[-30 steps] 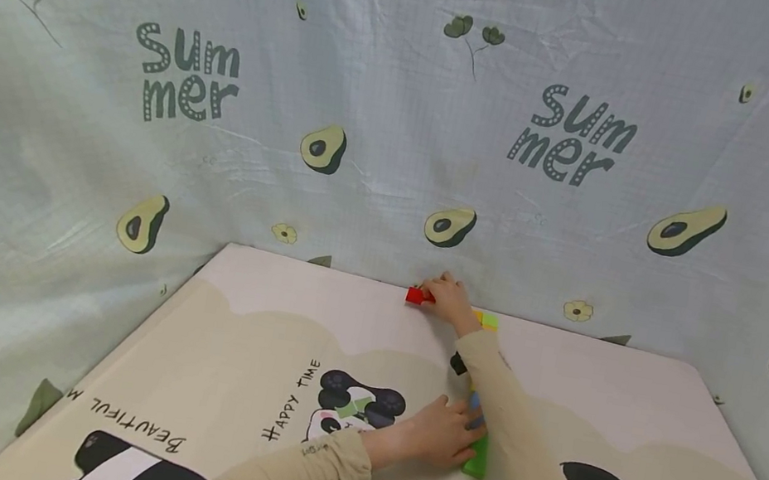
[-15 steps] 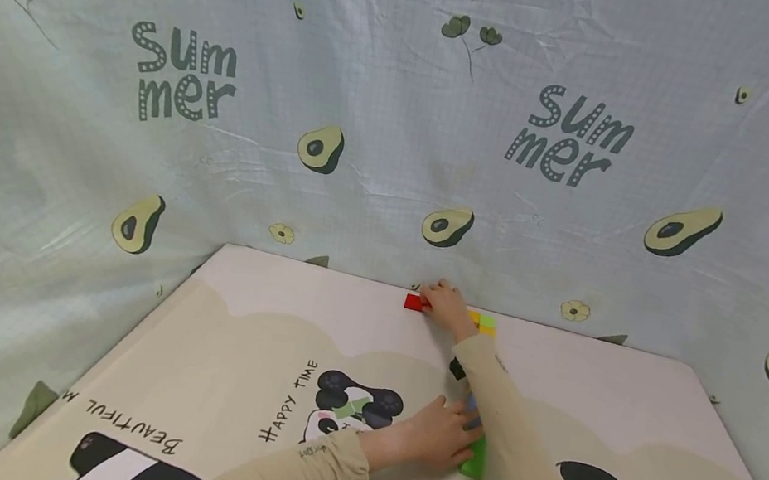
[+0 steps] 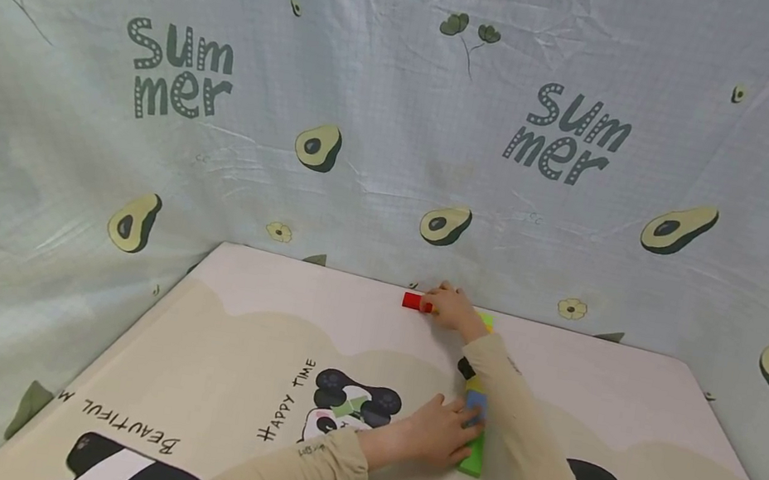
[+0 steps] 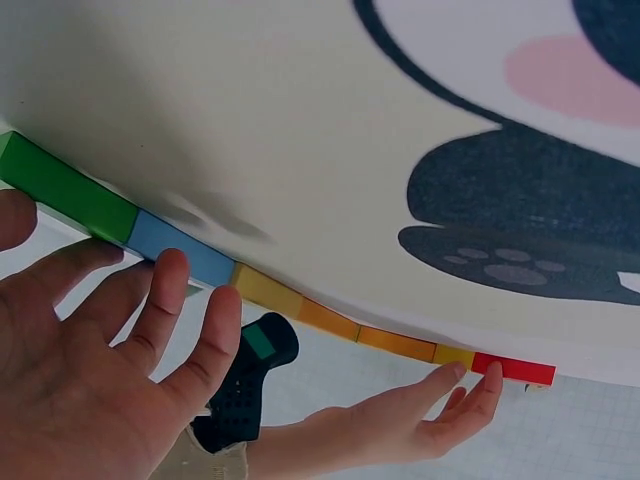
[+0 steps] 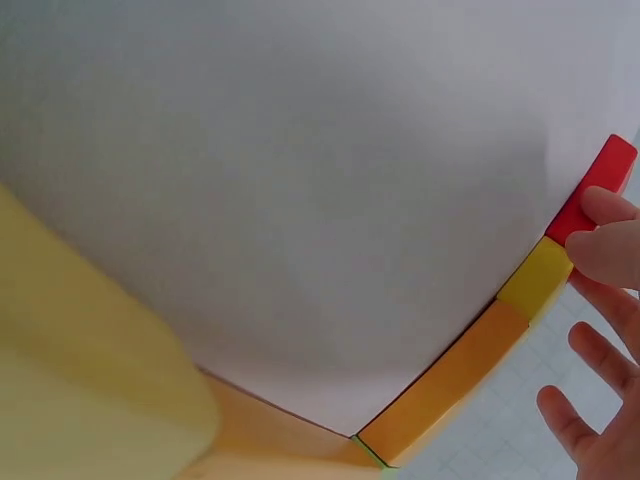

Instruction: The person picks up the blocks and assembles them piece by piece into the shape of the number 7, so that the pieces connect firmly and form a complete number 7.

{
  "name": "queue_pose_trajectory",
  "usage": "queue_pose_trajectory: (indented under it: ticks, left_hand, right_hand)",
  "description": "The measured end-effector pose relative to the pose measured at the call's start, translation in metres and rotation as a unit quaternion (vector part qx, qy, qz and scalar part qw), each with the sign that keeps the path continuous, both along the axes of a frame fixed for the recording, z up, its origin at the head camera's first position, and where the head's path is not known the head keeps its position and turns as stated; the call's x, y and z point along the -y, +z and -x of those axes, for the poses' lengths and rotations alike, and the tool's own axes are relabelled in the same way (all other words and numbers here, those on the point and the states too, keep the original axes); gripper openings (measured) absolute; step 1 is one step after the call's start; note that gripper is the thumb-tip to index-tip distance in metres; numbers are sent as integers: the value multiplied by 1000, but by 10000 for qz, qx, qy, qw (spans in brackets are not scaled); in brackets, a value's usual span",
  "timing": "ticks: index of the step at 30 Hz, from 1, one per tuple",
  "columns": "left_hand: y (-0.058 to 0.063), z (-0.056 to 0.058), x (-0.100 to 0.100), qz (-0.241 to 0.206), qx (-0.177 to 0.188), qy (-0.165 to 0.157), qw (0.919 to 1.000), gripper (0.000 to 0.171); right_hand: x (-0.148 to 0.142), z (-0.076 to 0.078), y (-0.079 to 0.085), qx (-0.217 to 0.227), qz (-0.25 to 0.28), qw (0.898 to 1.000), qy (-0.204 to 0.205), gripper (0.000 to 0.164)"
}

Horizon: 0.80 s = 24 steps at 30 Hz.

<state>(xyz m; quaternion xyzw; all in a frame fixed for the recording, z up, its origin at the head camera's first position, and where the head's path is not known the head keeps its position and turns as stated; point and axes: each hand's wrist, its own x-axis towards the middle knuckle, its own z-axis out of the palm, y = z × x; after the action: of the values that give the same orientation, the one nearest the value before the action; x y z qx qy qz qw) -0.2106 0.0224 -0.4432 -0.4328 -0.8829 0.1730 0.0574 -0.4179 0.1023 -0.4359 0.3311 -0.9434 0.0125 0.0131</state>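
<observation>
Toy blocks stand end to end in a line on the table. At the near end is a green block (image 3: 471,460), followed by a blue block (image 3: 475,401). Yellow and orange blocks (image 5: 440,375) continue to a red block (image 3: 412,301) at the far left end. My left hand (image 3: 440,433) lies beside the green and blue blocks, its fingers spread and extended, fingertips right at the blue one. At the far edge my right hand (image 3: 452,309) pinches the red block near its seam with a yellow block (image 5: 535,280); its other fingers stick out loosely.
The tablecloth (image 3: 241,385) carries panda prints and lettering. Close behind the far table edge hangs a pale curtain (image 3: 376,104) with avocado prints. A black wrist device (image 4: 250,385) sits on the right wrist, and the right forearm crosses over the line of blocks.
My right hand has come slightly to the right and closer, and the red block has shifted a little closer too. My left hand stays in place by the blocks.
</observation>
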Motion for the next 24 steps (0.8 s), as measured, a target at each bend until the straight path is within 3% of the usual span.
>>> queue_pose_trajectory:
  ticks: [8, 16, 24]
  left_hand:
    - [0, 2, -1, 25, 40, 41, 10000, 45]
    - [0, 2, -2, 58, -35, 45, 10000, 45]
    - [-1, 2, -2, 49, -50, 36, 10000, 45]
  right_hand:
    - [-1, 2, -1, 324, 135, 9990, -258, 17]
    - [-5, 17, -11, 340, 305, 9988, -155, 22]
    - [-2, 6, -3, 379, 37, 9985, -388, 20]
